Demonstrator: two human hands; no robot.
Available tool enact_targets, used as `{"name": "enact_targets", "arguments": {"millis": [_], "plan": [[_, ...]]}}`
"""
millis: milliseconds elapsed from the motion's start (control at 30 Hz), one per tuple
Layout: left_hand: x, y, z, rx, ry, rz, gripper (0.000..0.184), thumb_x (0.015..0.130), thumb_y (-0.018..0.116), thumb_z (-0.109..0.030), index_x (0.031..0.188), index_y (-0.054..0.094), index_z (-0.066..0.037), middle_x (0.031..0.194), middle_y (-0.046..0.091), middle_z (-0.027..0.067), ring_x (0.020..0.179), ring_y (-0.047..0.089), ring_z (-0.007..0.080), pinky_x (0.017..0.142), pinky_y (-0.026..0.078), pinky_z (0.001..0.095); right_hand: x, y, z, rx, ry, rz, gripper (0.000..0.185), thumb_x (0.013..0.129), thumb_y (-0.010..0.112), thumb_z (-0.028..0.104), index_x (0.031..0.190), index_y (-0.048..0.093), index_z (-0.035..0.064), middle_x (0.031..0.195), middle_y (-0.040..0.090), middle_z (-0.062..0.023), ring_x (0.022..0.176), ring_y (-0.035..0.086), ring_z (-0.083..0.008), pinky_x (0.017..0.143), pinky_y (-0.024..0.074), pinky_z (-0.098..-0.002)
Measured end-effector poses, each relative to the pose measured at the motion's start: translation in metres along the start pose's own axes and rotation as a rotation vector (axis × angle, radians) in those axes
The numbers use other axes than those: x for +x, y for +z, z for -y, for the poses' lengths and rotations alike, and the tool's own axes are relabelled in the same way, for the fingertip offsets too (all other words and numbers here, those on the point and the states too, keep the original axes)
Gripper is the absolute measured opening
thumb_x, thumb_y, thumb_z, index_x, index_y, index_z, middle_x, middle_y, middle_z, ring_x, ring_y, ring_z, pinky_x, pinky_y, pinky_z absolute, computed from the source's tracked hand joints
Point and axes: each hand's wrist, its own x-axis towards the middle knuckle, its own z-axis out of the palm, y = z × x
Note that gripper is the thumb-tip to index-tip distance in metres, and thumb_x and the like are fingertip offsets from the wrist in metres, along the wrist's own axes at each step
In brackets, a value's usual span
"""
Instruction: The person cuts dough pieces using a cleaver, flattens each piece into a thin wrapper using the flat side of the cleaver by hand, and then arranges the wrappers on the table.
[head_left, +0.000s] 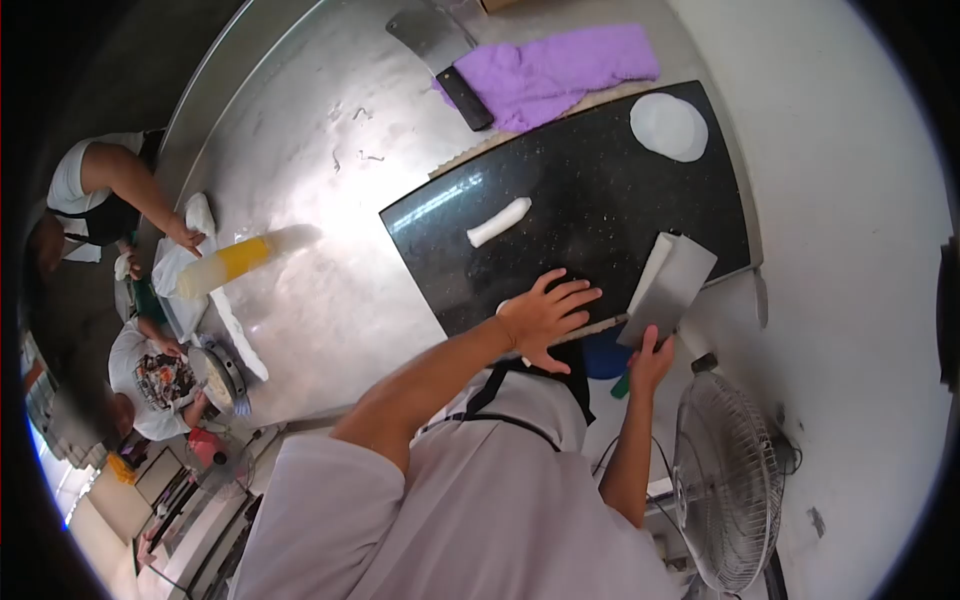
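Note:
My left hand (550, 318) is open, its fingers spread over the near edge of a black board (590, 190). Bits of something white show beside its wrist, mostly covered by the hand. At the board's near right corner, my right hand (648, 362) grips a broad-bladed cleaver (672, 288). A pale strip shows along the blade's left side; I cannot tell whether it is dough or part of the blade. A short white dough roll (500, 222) lies on the board beyond my left hand. Round white dough wrappers (668, 127) lie at the far right corner.
Behind the board lie a purple cloth (560, 72) and another cleaver (465, 98). A bottle of yellow liquid (235, 262) and a long white strip (238, 335) are leftward, near two other people. A fan (728, 480) stands by the wall at right.

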Motion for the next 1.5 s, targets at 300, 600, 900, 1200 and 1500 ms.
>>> {"name": "enact_targets", "arguments": {"millis": [300, 600, 900, 1200, 1500], "plan": [[0.015, 0.000, 0.008, -0.112, 0.021, -0.153, 0.058, 0.075, 0.074, -0.055, 0.108, 0.062, -0.008, 0.136, 0.058, 0.0122, 0.132, 0.048, 0.0321, 0.110, 0.031, 0.0567, -0.098, 0.002, -0.005, 0.175, -0.057, -0.191, 0.035, 0.107, 0.056, 0.038, 0.100, 0.058, 0.0034, 0.065, 0.053, -0.0025, 0.041, 0.046, -0.0102, 0.039, 0.0374, -0.0266], [0.007, 0.007, 0.010, -0.001, -0.062, -0.352, 0.071, 0.090, 0.067, -0.049, 0.142, 0.049, -0.005, 0.157, 0.034, 0.0249, 0.144, 0.035, 0.0410, 0.118, 0.024, 0.0555, -0.214, 0.028, -0.096, 0.011, 0.024, -0.117, 0.038, 0.098, 0.072, 0.037, 0.104, 0.063, 0.0001, 0.071, 0.063, -0.0044, 0.054, 0.058, -0.0148, 0.051, 0.0479, -0.0304], [-0.047, -0.018, 0.007, 0.342, -0.026, 0.192, 0.104, 0.075, 0.064, -0.076, 0.157, 0.039, -0.019, 0.168, 0.021, 0.0180, 0.156, 0.015, 0.0374, 0.113, 0.007, 0.0799, -0.151, 0.086, -0.015, -0.538, -0.301, 0.376, 0.059, 0.071, 0.090, 0.043, 0.108, 0.065, 0.0036, 0.089, 0.072, -0.0214, 0.085, 0.072, -0.0386, 0.075, 0.0554, -0.0451], [0.056, -0.026, 0.033, 0.424, 0.131, 0.114, 0.108, 0.065, 0.069, -0.079, 0.152, 0.047, -0.020, 0.166, 0.027, 0.0142, 0.153, 0.023, 0.0373, 0.113, 0.011, 0.0793, -0.105, 0.076, 0.020, -0.559, -0.342, 0.188, 0.080, 0.065, 0.091, 0.048, 0.118, 0.056, 0.0010, 0.092, 0.072, -0.0265, 0.091, 0.070, -0.0472, 0.077, 0.0551, -0.0525], [0.028, -0.027, 0.020, 0.338, 0.230, 0.517, 0.110, 0.065, 0.066, -0.084, 0.156, 0.043, -0.026, 0.170, 0.020, 0.0135, 0.156, 0.015, 0.0417, 0.110, 0.009, 0.0832, -0.132, 0.103, -0.029, -0.464, -0.386, 0.101, 0.089, 0.063, 0.091, 0.055, 0.122, 0.056, -0.0023, 0.095, 0.072, -0.0272, 0.091, 0.070, -0.0484, 0.078, 0.0559, -0.0548]]}}
